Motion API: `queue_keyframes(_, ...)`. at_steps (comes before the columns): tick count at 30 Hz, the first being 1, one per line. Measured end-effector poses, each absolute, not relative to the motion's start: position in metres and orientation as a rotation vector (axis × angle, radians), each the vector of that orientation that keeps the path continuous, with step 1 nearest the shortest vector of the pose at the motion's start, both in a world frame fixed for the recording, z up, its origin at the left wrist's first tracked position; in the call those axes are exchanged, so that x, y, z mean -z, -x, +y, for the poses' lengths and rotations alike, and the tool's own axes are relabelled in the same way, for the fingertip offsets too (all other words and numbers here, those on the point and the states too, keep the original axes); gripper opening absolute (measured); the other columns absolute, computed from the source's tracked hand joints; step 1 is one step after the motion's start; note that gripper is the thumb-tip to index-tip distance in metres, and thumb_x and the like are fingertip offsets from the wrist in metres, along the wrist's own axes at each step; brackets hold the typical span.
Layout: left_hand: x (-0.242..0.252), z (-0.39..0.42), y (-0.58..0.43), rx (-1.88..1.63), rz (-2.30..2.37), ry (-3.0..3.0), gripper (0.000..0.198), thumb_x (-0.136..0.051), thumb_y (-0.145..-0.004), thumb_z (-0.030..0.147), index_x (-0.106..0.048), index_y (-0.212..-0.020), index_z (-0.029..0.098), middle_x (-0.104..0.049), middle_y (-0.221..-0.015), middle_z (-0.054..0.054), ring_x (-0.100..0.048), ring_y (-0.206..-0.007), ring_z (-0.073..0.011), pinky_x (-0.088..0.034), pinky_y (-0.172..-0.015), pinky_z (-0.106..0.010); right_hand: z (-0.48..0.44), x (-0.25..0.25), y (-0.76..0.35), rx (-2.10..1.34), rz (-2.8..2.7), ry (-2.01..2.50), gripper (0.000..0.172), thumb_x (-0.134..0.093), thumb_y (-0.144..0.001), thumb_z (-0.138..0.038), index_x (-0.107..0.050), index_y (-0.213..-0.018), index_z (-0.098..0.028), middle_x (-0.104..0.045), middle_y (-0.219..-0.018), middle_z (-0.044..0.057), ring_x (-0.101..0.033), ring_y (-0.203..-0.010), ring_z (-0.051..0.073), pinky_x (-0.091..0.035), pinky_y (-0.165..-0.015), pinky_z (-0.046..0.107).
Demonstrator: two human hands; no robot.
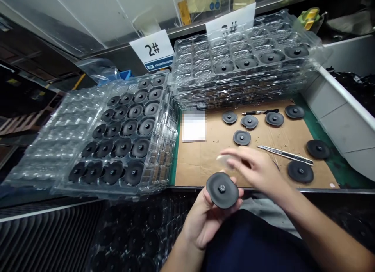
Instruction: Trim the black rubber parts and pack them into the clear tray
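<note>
Green-matted work surface (344, 177) stretches ahead under a sheet of brown cardboard (199, 162), whose front edge stops near the surface's metal lip (307, 190). Just past that lip, the person's left hand (202, 221) lies palm up, cradling a black rubber disc (219, 190) with a metal hex nut (222, 188) at its centre. The right hand (252, 166) hovers over the cardboard, blurred, with something pale and translucent (225, 161) at its fingertips; whether it grips that cannot be told. A utility knife (285, 155) lies just to its right, among loose black discs (241, 137) spread toward the back and right, near a black pen (260, 112). Open cardboard remains between the hands and a blurred white paper (193, 126). Along the left edge, a clear plastic tray (123, 135) holds rows of discs. A stack of clear trays (243, 69) closes the back edge beside a "2#" sign (150, 49), and a white rail (345, 96) bounds the right.
</note>
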State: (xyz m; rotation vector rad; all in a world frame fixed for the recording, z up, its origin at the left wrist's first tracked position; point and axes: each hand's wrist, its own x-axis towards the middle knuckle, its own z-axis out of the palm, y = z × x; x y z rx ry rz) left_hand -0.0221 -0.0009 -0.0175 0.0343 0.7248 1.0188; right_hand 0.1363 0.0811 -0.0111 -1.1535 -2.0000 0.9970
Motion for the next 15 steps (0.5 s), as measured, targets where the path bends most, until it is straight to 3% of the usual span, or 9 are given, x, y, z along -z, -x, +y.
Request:
queue_keyframes(2,0.02,0.0,0.032,-1.045,0.661,0.044,0.047,-0.071,-0.07,0.042,-0.063,-0.113,0.022,-0.063,-0.12,-0.007,-0.061,-0.107,-0.028,-0.046,-0.094,-0.039,0.084,0.047,-0.134,-1.06,-1.898,1.386,0.024,-0.049,-0.089,-0.028,-0.065,-0.108,-0.025,-0.068,-0.103,0.002,-0.063,-0.086,0.016,-0.048,-0.072,0.027)
queue_keyframes(6,0.022,0.001,0.047,-1.103,0.648,0.136,0.047,-0.071,-0.07,0.04,-0.063,-0.114,0.023,-0.063,-0.121,-0.008,-0.06,-0.109,-0.0263,-0.046,-0.094,-0.034,0.065,0.097,-0.127,-1.151,-1.964,1.372,0.022,-0.05,-0.086,-0.026,-0.069,-0.097,-0.022,-0.072,-0.093,0.003,-0.067,-0.085,0.019,-0.053,-0.073,0.028)
queue_keyframes(12,0.027,0.004,0.047,-1.206,0.703,0.038,0.054,-0.076,-0.066,0.036,-0.061,-0.115,0.023,-0.063,-0.119,-0.01,-0.062,-0.105,-0.0276,-0.045,-0.09,-0.036,0.065,0.046,-0.111,-0.886,-1.945,1.246,0.028,-0.048,-0.089,-0.033,-0.06,-0.113,-0.025,-0.067,-0.109,0.005,-0.066,-0.094,0.02,-0.055,-0.069,0.026)
queue_keyframes(15,0.036,0.01,0.046,-1.227,0.749,-0.086,0.065,-0.085,-0.048,0.039,-0.066,-0.105,0.015,-0.07,-0.097,-0.013,-0.064,-0.097,-0.027,-0.046,-0.084,-0.032,0.061,0.024,-0.093,-0.648,-2.016,0.925,0.026,-0.053,-0.087,-0.034,-0.061,-0.111,-0.029,-0.071,-0.095,0.005,-0.069,-0.079,0.021,-0.056,-0.059,0.025)
